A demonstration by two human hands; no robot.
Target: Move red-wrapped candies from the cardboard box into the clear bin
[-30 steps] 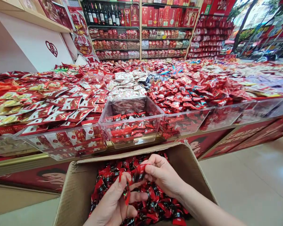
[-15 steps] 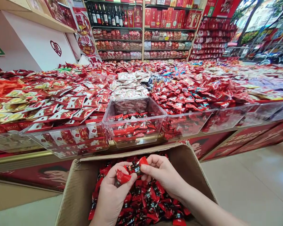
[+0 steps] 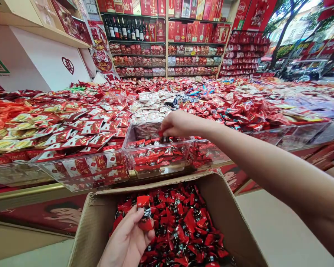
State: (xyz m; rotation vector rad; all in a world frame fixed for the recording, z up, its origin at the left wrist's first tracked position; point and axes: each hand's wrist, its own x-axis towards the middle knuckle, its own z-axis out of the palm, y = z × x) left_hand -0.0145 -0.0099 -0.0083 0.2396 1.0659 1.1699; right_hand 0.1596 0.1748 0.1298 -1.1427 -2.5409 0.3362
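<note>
My left hand (image 3: 132, 230) is over the open cardboard box (image 3: 83, 226), its thumb and fingers closed on a wrapped candy (image 3: 144, 212) with red ends and a dark middle. Many wrapped candies (image 3: 180, 226) of the same kind fill the box below. My right hand (image 3: 176, 125) reaches into the clear plastic bin (image 3: 156, 148) beyond the box, fingertips pinched on a red and dark wrapped candy (image 3: 164, 138). Beneath it, similar candies (image 3: 153, 157) lie in rows in the bin.
Clear bins heaped with red packets (image 3: 91, 126) stand left of the bin, and others with red sweets (image 3: 225, 107) stand right. White packets (image 3: 150, 105) lie behind. Shelves with bottles (image 3: 124, 29) and red boxes (image 3: 195, 31) rise at the back. The pale floor (image 3: 267, 211) shows at right.
My right hand has moved from beside my left hand above the box, forward and up into the clear bin. My left hand has shifted slightly down and left, with a candy upright in its fingers.
</note>
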